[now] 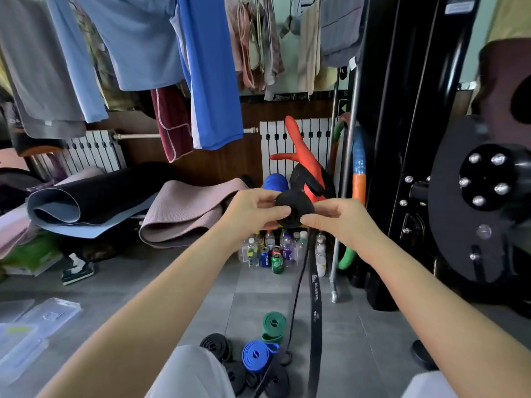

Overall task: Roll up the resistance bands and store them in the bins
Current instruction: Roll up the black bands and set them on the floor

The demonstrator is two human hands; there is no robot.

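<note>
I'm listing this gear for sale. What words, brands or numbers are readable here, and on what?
No text reads clearly.
Black band: white logo and print, too blurred.
Blue can: white characters, blurred.
Green can: label unreadable.
Bottles: labels too small.
Sticker on black frame: blurred.

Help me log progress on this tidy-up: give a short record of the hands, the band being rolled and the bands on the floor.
left hand: pinches black roll
right hand: pinches same roll
loose end: hangs down, unrolled
green band: rolled, on floor
blue band: rolled, on floor
clear containers: on floor, left side
</note>
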